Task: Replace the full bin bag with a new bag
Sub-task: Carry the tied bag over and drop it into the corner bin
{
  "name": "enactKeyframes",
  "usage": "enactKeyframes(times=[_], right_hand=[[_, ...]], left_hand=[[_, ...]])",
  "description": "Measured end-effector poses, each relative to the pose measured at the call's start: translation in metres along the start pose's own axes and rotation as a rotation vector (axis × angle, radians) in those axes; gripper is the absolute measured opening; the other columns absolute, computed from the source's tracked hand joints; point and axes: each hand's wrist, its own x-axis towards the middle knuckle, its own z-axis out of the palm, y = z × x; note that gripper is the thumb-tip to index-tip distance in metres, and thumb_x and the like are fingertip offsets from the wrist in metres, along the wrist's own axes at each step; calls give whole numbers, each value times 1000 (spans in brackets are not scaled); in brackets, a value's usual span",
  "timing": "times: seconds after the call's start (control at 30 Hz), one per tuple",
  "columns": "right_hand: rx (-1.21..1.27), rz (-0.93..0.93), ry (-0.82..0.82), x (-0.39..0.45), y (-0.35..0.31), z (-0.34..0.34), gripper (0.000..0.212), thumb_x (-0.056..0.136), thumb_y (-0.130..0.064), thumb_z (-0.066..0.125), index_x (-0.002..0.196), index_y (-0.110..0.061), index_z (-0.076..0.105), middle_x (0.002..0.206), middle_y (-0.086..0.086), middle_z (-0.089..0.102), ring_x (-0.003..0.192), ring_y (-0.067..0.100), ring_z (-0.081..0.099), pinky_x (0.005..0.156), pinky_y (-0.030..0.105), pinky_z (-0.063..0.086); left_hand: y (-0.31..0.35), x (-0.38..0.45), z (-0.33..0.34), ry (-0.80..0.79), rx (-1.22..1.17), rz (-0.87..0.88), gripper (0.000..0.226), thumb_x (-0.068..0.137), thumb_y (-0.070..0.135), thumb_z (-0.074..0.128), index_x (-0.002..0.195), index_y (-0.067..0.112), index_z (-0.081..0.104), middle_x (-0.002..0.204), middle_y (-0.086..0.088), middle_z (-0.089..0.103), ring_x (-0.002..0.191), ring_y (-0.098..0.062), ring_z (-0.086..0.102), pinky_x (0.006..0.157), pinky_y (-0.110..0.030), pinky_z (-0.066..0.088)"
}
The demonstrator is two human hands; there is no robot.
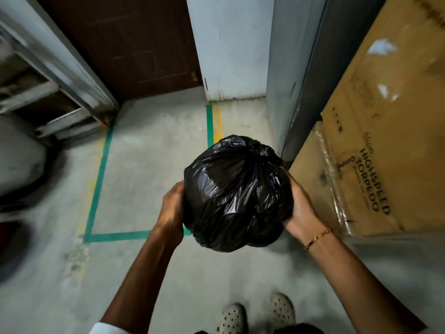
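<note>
Full bin bag held above the floor.
Cupped between left hand and right hand, fingers clasping slick plastic; could slip or tear under weight.

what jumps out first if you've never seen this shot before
A bulging black bin bag fills the centre, held above the concrete floor, with the left hand and right hand pressed against its sides. On the right a big cardboard box stands close by, and green tape lines mark the floor to the left, in front of a dark brown door.
</note>
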Motion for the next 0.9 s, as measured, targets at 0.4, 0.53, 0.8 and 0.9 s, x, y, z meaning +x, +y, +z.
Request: enactKeyframes(times=[0.4, 0.53, 0.8, 0.9], right_hand=[[47, -320, 268, -186, -125, 25, 34, 97, -33, 54, 124, -15, 65, 121, 8, 70, 113, 27, 65, 93, 42, 54], [89, -364, 365, -243, -144, -21, 36, 99, -37, 53, 126, -17, 65, 122, 6, 71, 116, 26, 65, 97, 43, 52], [70, -401, 489, -361, -152, -149, 53, 90, -65, 50, 128, -31, 64, 127, -1, 69, 119, 20, 64, 105, 48, 46], [39, -397, 517, -403, -156, -201, 54, 87, -71, 48, 128, -38, 63, 128, -6, 68, 119, 16, 63, 103, 50, 48]], left_hand=[[137, -151, 14, -601, 152, 363, 45, 93, 51, 50, 137, 41, 50, 139, 16, 56, 129, -10, 52, 102, -39, 44], [131, -193, 56, -734, 230, 399, 55, 84, 50, 62, 136, 39, 51, 136, 18, 58, 129, -4, 52, 111, -43, 40], [83, -280, 159, -928, 354, 279, 44, 89, 49, 60, 129, 30, 60, 129, 13, 65, 122, -5, 58, 112, -44, 38], [55, -315, 203, -997, 406, 180, 46, 84, 56, 63, 127, 40, 60, 130, 20, 63, 122, -3, 57, 108, -42, 42]])
